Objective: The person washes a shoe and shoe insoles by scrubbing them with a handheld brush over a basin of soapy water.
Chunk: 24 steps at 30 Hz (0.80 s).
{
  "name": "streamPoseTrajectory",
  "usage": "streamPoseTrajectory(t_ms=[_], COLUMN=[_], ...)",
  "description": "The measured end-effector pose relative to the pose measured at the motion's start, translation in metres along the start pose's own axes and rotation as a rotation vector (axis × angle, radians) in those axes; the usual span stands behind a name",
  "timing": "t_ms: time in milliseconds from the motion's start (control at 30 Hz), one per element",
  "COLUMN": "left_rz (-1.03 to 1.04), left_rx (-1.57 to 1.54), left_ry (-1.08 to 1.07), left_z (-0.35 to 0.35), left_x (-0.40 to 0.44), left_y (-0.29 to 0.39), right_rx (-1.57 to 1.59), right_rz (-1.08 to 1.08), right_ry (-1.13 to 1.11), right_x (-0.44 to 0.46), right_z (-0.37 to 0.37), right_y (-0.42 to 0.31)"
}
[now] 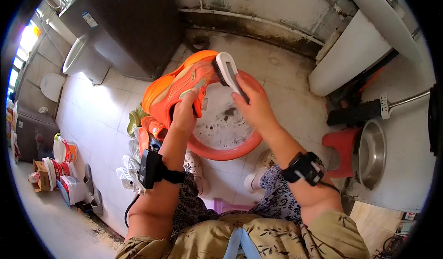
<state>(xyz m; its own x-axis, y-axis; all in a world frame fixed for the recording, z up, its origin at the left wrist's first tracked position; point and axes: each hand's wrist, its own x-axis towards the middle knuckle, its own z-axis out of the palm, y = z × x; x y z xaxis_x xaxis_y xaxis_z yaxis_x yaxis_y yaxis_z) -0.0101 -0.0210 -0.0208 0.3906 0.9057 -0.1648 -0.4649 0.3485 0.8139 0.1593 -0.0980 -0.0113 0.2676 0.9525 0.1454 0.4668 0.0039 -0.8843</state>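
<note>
"Shoe [184,89] first: what's going on with it? All I see is loud orange."

"Left hand [185,113] has it, thumb on top near the opening. It's tilted, toe facing away from the person, up over the left side of the basin [224,154]. Smooth-looking upper, thin curvy lines on the side, chunky rounded sole."

"And the other hand?"

"Right hand [254,104] is wrapped around a brush [227,67]. Smooth white body with a grey strip down it, looks like plastic. Dark, stubby bristles [218,73] right up against the toe end."

"Basin's plastic too?"

"Looks it. Round, coral red, thick rolled rim. Cloudy grey water [224,125] in there, patchy foam and a few darker blotches on top."

"Anything else around?"

"Pale, flat floor tiles [290,100] underneath. White shoes [129,169] with laces bunched off to the left, plus an olive one [135,119]. Over on the right, a shiny round metal bowl [372,155] tipped on its side by a boxy red stool [340,153]."
</note>
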Motion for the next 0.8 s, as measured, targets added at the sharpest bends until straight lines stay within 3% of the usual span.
streamPoseTrajectory(t_ms=[100, 267, 333, 367, 467, 500, 533, 600, 633, 667, 733, 767, 800], left_rz=[0.005, 0.006, -0.026, -0.024, -0.011, 0.020, 0.047, 0.061, 0.040, 0.019, -0.023, 0.039, 0.111], left_rx=[-0.063, -0.107, -0.134, -0.137, -0.145, -0.157, -0.180, -0.144, -0.062, 0.021, 0.106, 0.320, 0.531], left_ry=[-0.034, -0.038, -0.070, -0.069, 0.038, 0.072, 0.113, 0.174, 0.077, -0.020, -0.013, 0.055, 0.111], left_z=[-0.012, 0.003, 0.007, 0.006, 0.005, 0.018, 0.030, 0.025, 0.008, -0.007, -0.003, 0.002, 0.006], left_x=[0.008, -0.001, -0.005, -0.001, -0.003, -0.006, -0.009, -0.005, 0.001, 0.006, -0.001, -0.008, -0.009], left_y=[-0.006, -0.006, -0.002, -0.003, -0.001, 0.004, 0.006, 0.005, -0.001, -0.010, -0.008, -0.006, -0.003], right_rx=[0.037, -0.116, -0.017, 0.134, 0.075, -0.073, -0.078, -0.037, -0.009, -0.011, 0.018, -0.033, -0.029], right_rz=[-0.286, -0.113, -0.073, -0.061, 0.010, -0.126, -0.127, 0.057, -0.167, -0.169, -0.191, -0.010, -0.013], right_ry=[-0.028, 0.104, 0.055, -0.092, -0.108, 0.051, 0.054, 0.042, 0.090, 0.080, -0.036, -0.085, -0.076], right_x=[-0.016, 0.013, 0.007, 0.000, -0.002, 0.007, 0.010, 0.016, 0.010, 0.004, -0.007, -0.002, 0.006], right_z=[0.012, -0.007, -0.004, 0.004, 0.003, -0.002, -0.008, -0.016, -0.007, -0.002, 0.001, -0.008, -0.015], right_y=[-0.029, 0.008, 0.000, -0.009, -0.006, 0.010, 0.013, 0.016, 0.013, 0.010, -0.013, -0.011, -0.002])
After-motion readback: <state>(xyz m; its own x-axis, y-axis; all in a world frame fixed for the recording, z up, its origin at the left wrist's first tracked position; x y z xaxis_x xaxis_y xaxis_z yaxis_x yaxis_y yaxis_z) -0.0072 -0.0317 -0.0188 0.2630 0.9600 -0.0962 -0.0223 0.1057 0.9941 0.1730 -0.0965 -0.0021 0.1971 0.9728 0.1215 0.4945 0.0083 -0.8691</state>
